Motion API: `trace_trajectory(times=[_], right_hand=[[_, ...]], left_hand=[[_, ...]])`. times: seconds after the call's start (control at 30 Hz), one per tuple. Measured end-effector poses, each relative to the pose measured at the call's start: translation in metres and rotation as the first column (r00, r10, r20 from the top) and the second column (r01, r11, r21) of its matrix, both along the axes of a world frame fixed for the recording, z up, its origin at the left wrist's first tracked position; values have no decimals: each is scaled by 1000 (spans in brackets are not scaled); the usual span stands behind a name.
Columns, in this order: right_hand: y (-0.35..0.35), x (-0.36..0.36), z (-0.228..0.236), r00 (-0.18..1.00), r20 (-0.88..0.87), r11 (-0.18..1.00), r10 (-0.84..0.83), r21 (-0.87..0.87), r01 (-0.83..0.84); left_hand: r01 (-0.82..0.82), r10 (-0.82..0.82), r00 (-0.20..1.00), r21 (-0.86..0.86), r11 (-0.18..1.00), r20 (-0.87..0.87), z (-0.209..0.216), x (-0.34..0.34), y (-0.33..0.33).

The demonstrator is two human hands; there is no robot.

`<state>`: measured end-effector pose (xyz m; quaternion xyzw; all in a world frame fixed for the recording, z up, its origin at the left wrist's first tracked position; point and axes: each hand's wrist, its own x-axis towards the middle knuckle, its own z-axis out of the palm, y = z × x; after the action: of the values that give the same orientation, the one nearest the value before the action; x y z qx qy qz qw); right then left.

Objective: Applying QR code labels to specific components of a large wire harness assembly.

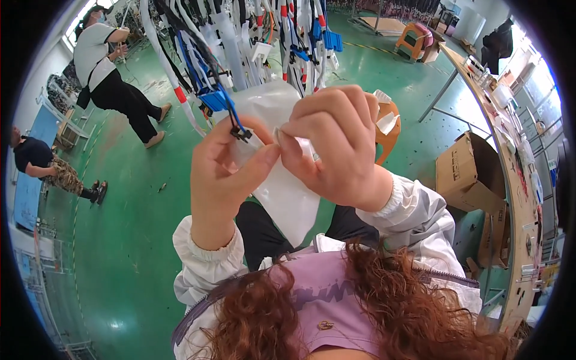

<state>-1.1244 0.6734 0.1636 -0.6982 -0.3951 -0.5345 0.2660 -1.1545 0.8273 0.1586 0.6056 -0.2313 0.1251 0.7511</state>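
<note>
My left hand (217, 180) and my right hand (342, 141) meet at chest height, thumbs and fingertips pinched close together. Between them is a white, slightly see-through plastic sheet or bag (291, 207); its lower corner hangs toward my lap, and part of it rises behind my fingers. The exact spot they grip is partly hidden by the fingers. A small black connector (241, 133) on blue and black wires dangles over my left fingers. Just above that hand sits a blue connector (215, 100).
A thick bundle of hanging wires (240, 42) with red bands fills the space ahead. An orange stool (386, 129) stands behind my right hand. To the right are a long workbench (510, 153) and an open cardboard box (465, 171). Two people (114, 72) are at the left.
</note>
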Motion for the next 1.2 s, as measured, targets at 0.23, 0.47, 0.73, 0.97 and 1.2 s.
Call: trace_trajectory(times=[0.23, 0.47, 0.73, 0.97, 1.2], right_hand=[[-1, -1, 0, 962, 236, 983, -138, -87, 163], [-9, 3, 12, 903, -318, 954, 290, 28, -297], [-6, 0, 10, 990, 136, 992, -21, -117, 38], [-8, -1, 11, 996, -59, 985, 66, -153, -74], [-14, 6, 22, 843, -452, 946, 292, 8, -323]], left_hand=[[-39, 42, 997, 48, 998, -70, 7, -6, 1], [-64, 69, 994, 66, 996, -80, 7, -4, 4], [-8, 5, 992, -18, 1000, -128, 7, -5, 2], [-28, 30, 994, 23, 999, -106, 9, -6, 5], [-42, 47, 998, 109, 993, -39, 9, -1, 11]])
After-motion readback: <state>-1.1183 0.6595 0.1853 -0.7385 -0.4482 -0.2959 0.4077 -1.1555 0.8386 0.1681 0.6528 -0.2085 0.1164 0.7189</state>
